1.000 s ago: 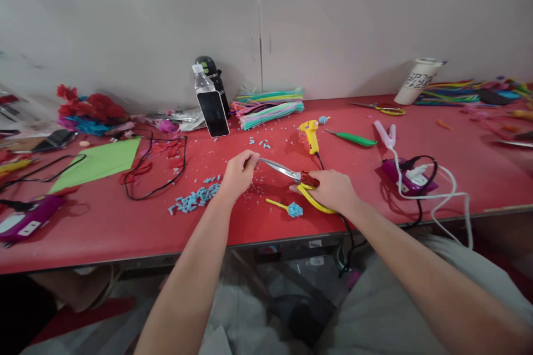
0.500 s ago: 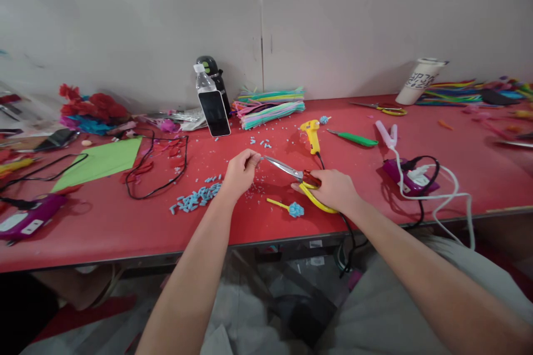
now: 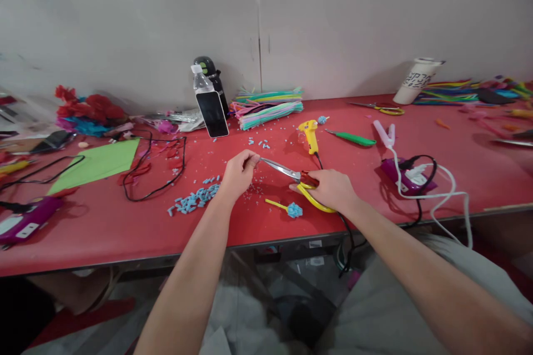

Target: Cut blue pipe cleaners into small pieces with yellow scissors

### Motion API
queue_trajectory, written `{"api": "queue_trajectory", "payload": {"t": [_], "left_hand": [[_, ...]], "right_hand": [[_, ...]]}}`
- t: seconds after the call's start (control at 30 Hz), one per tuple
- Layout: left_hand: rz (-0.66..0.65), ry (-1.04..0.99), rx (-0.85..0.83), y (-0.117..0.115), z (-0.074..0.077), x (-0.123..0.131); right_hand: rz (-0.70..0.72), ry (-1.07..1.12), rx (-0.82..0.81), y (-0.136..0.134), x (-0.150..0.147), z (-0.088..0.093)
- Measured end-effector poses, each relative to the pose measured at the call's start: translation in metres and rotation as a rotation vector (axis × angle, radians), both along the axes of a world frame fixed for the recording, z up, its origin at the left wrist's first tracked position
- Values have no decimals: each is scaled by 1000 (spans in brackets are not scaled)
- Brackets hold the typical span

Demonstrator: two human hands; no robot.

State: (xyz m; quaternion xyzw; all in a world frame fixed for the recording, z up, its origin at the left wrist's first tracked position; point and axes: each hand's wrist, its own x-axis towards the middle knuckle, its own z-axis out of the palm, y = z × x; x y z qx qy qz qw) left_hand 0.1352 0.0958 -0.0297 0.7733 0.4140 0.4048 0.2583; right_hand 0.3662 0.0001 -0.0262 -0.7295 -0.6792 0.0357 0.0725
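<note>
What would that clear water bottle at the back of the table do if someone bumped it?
The water bottle is tall, narrow and upright, so it would probably tip rather than slide. A phone leans against it and would likely fall too. The bottle looks like thin clear plastic, so it is probably light; how full it is cannot be told. Once down, its round body might roll across the red table.

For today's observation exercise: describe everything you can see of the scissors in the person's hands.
The scissors have shiny metal blades, a red part at the pivot and yellow handle loops. They lie nearly level above the red table, tips pointing left. The right hand grips the handles; the left hand pinches something small at the blade tips. The blades look almost closed.
</note>
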Motion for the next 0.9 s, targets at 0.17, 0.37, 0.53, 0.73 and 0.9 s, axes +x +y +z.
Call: {"api": "queue_trajectory", "payload": {"t": [0.17,0.37,0.53,0.73,0.9], "left_hand": [[7,-13,-8,1,-2,0],[15,-14,-7,1,-1,0],[14,-8,-3,-1,1,0],[9,-4,-1,0,0,0],[17,-9,-3,2,-2,0]], "right_hand": [[-32,4,-10,0,0,-1],[-13,31,-11,-2,1,0],[2,17,-25,-2,1,1],[-2,7,-31,0,0,1],[-8,-3,-31,0,-1,1]]}}
